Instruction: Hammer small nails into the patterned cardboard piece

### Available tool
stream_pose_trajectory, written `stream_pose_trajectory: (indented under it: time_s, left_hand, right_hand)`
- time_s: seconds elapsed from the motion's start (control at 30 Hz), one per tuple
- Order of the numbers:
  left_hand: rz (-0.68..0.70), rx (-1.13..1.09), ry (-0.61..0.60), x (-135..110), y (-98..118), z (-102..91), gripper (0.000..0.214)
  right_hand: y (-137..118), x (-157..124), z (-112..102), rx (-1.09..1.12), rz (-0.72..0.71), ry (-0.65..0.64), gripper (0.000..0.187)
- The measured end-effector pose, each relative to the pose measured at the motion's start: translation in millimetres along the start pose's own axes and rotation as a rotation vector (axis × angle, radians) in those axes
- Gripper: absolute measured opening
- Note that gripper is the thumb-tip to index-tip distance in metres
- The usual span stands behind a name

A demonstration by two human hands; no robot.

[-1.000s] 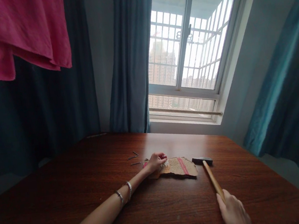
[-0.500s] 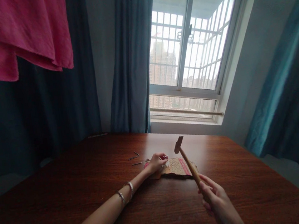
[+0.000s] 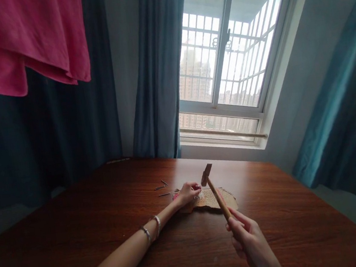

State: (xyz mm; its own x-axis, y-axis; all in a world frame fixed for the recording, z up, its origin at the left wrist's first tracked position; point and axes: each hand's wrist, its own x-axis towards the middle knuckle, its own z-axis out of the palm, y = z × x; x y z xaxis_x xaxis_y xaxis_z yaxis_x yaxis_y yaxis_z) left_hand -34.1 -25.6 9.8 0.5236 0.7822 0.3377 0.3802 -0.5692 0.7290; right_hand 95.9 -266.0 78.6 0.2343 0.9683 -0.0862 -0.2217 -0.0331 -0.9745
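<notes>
My left hand (image 3: 188, 191) rests on a flat, ragged piece of brown board (image 3: 209, 199) dotted with small holes and pink stripes, its fingers pinched together on something small I cannot make out. My right hand (image 3: 250, 241) grips the wooden handle of a hammer (image 3: 212, 186). The hammer's dark metal head is raised just above and right of the left fingertips. Silver bangles ring my left wrist.
Three loose nails (image 3: 162, 187) lie on the dark wooden table (image 3: 95, 228) just left of the board. A window (image 3: 221, 60) with blue curtains is behind the table. Pink cloth (image 3: 22, 39) hangs at the upper left.
My right hand lifted the hammer from the table beside the board and swung its head up and left, close to the left fingertips. The left hand stayed put.
</notes>
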Motion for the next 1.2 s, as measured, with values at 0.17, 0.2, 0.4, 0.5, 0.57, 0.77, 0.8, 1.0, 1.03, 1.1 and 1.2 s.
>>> stream_pose_trajectory:
  time_s: [0.17, 0.2, 0.4, 0.5, 0.57, 0.77, 0.8, 1.0, 1.03, 1.1, 1.2]
  left_hand:
    - [-0.038, 0.031, 0.001, -0.5, 2.6, -0.8, 0.023]
    - [-0.037, 0.033, 0.000, -0.5, 2.5, -0.8, 0.023]
    - [0.027, -0.015, -0.003, -0.3, -1.7, -0.4, 0.023]
    - [0.021, -0.016, -0.005, -0.4, -2.4, -0.2, 0.023]
    - [0.012, -0.013, -0.008, -0.6, -2.0, -0.1, 0.023]
    - [-0.014, 0.002, -0.009, -0.4, -1.1, 0.5, 0.022]
    - [-0.010, -0.003, -0.009, -0.3, -1.4, 0.6, 0.022]
    - [0.009, -0.027, -0.013, 0.1, -3.6, 1.1, 0.021]
    - [0.007, -0.029, -0.012, 0.2, -3.9, 1.3, 0.021]
    - [0.001, -0.028, -0.010, 0.4, -4.2, 1.8, 0.022]
    - [0.003, -0.024, -0.008, 0.5, -3.4, 1.8, 0.022]
  right_hand:
    - [1.3, 3.5, -2.1, -0.047, 0.009, -0.043, 0.065]
    - [1.7, 3.7, -2.3, -0.057, 0.007, -0.051, 0.065]
    - [4.5, 3.8, -1.4, -0.068, -0.025, -0.036, 0.062]
    - [3.5, 4.4, 0.2, -0.075, -0.009, -0.031, 0.065]
    - [2.5, 4.2, 1.0, -0.074, -0.011, -0.026, 0.066]
    - [2.9, 3.5, 2.0, -0.079, -0.004, -0.017, 0.064]
    - [3.0, 3.7, 2.4, -0.081, -0.006, -0.012, 0.064]
    - [3.7, 5.1, 3.1, -0.081, -0.021, -0.007, 0.067]
    - [3.9, 5.2, 2.7, -0.088, -0.024, -0.012, 0.067]
    - [4.0, 5.0, 2.0, -0.097, -0.024, -0.015, 0.066]
    - [3.0, 3.6, 2.2, -0.085, -0.023, -0.010, 0.065]
